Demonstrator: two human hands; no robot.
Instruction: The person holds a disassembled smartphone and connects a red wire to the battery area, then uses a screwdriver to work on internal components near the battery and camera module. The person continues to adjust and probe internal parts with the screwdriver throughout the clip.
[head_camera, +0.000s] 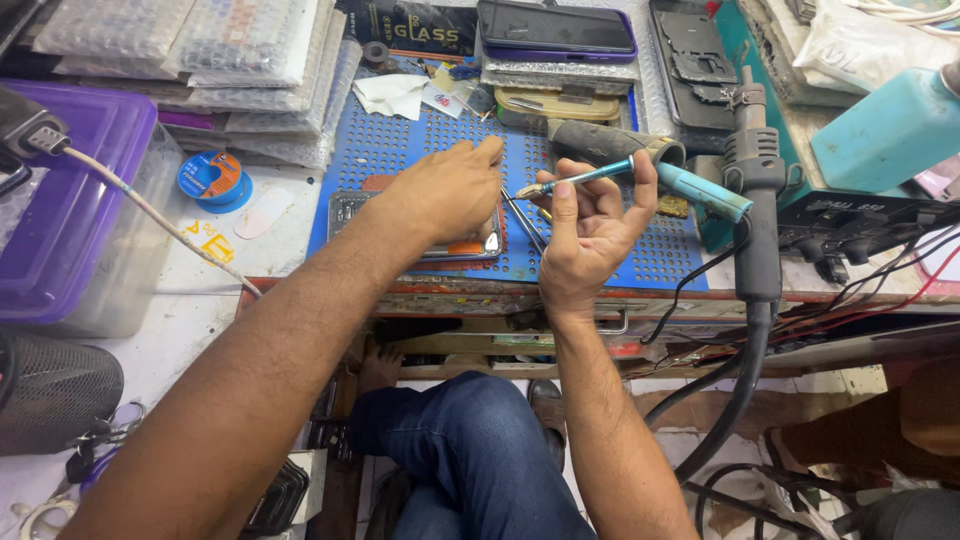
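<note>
We've got the right hand (590, 235) raised a bit above the bench, fingers clenched around a teal-handled soldering iron (640, 175), held like a pen with the metal tip pointing left toward the other hand. The left hand (445, 190) lies palm down on an opened phone (420, 225), fingers loose and spread, pressing on it rather than grasping anything (its fingertips reach past the phone's far edge). The phone lies flat on the blue perforated mat (400, 140), near the front edge of the workbench. A pair of tweezers (522, 222) rests on the mat just beside the phone, between the two hands.

Around it: a blue spool of solder wire (212, 178) to the left of the mat, a purple plastic bin (70, 200) further left, stacks of bubble-wrapped parts (240, 70) at the back, and a black hot-air handle (755, 200) standing upright at the right.
</note>
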